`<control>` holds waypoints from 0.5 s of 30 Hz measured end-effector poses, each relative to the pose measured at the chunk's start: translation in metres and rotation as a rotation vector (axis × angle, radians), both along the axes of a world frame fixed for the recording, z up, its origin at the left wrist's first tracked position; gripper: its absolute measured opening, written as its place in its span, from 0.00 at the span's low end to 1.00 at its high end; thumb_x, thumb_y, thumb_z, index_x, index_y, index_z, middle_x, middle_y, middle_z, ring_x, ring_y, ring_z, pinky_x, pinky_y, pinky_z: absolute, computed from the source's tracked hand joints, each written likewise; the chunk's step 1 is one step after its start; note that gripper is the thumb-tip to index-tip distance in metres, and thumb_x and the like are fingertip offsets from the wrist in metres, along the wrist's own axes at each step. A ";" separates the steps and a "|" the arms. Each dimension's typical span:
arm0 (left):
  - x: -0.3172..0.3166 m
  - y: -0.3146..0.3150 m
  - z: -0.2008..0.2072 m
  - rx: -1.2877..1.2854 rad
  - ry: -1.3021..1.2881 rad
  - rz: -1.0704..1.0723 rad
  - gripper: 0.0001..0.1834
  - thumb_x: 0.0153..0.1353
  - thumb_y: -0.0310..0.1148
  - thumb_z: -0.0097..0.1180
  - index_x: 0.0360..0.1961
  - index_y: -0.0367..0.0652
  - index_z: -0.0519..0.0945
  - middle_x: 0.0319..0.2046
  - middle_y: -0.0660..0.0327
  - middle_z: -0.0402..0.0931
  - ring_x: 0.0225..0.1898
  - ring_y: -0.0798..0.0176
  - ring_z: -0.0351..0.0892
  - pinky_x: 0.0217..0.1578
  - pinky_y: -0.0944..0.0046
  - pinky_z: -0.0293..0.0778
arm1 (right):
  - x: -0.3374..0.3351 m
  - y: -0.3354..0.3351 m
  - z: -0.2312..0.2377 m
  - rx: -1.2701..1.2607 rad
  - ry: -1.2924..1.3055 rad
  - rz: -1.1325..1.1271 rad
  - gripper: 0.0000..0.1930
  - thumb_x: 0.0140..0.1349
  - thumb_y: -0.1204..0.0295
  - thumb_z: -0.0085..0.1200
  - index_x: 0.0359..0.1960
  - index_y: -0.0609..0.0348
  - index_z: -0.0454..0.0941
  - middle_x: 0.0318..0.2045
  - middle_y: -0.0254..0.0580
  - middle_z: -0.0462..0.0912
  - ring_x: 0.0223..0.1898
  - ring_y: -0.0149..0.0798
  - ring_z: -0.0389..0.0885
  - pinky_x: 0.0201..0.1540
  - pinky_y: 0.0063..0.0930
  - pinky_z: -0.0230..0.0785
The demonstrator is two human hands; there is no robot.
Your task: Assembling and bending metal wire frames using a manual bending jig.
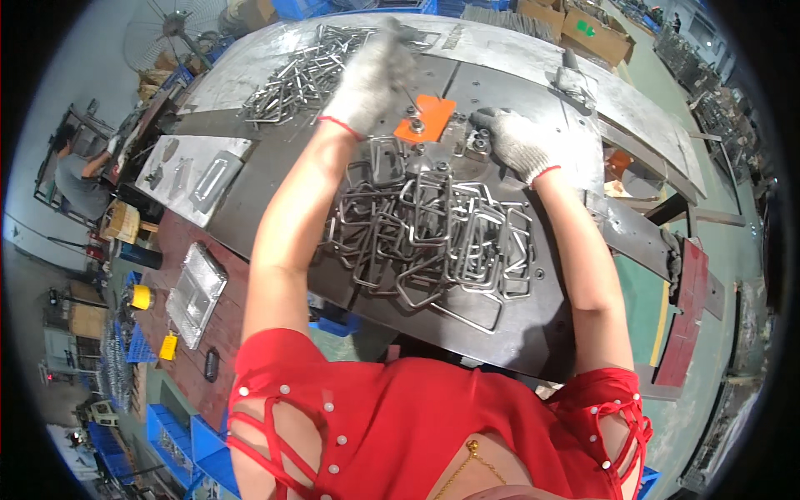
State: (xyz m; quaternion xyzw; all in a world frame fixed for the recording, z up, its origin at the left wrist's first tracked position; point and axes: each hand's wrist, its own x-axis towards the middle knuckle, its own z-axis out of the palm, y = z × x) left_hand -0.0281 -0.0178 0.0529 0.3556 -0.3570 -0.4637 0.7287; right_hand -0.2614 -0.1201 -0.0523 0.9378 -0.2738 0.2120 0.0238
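Head view: metal frames (448,210) are being supported at dial-centre, likely stiff and slippery, best gripped mid-side. The left hand (375,79) at twelve is being blurred, the right hand (520,138) being held beside a fixture (477,143) at half past one; neither grip can be told.

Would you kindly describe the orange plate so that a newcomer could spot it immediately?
On the grey table, find the heap of bent frames. Just beyond it, between the left hand and right hand, lies the orange plate, its bright colour unlike the grey metal around it.
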 end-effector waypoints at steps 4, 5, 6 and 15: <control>0.091 0.037 0.019 0.006 -0.753 0.475 0.26 0.67 0.48 0.57 0.55 0.36 0.79 0.37 0.62 0.81 0.33 0.67 0.76 0.37 0.66 0.73 | 0.000 -0.001 0.002 0.024 0.002 -0.009 0.20 0.60 0.73 0.48 0.55 0.50 0.80 0.50 0.48 0.82 0.50 0.54 0.80 0.54 0.46 0.74; 0.110 0.047 0.011 0.109 -0.915 0.611 0.26 0.67 0.48 0.56 0.56 0.36 0.79 0.42 0.59 0.82 0.39 0.63 0.79 0.42 0.64 0.74 | 0.001 -0.002 0.001 0.021 0.005 -0.004 0.20 0.60 0.73 0.48 0.55 0.51 0.80 0.50 0.48 0.82 0.51 0.54 0.80 0.54 0.46 0.73; 0.123 0.056 0.001 0.210 -1.069 0.744 0.27 0.67 0.48 0.56 0.56 0.37 0.79 0.47 0.55 0.84 0.44 0.60 0.83 0.47 0.61 0.76 | 0.003 -0.002 0.002 0.017 0.014 -0.006 0.20 0.60 0.74 0.47 0.55 0.51 0.80 0.50 0.48 0.82 0.51 0.54 0.80 0.54 0.46 0.73; 0.123 0.058 -0.058 0.710 -1.573 0.359 0.28 0.54 0.49 0.62 0.51 0.42 0.82 0.44 0.47 0.84 0.47 0.49 0.84 0.49 0.56 0.76 | -0.001 0.008 0.012 0.125 -0.025 -0.020 0.19 0.62 0.74 0.47 0.55 0.54 0.80 0.53 0.49 0.81 0.55 0.55 0.77 0.58 0.46 0.70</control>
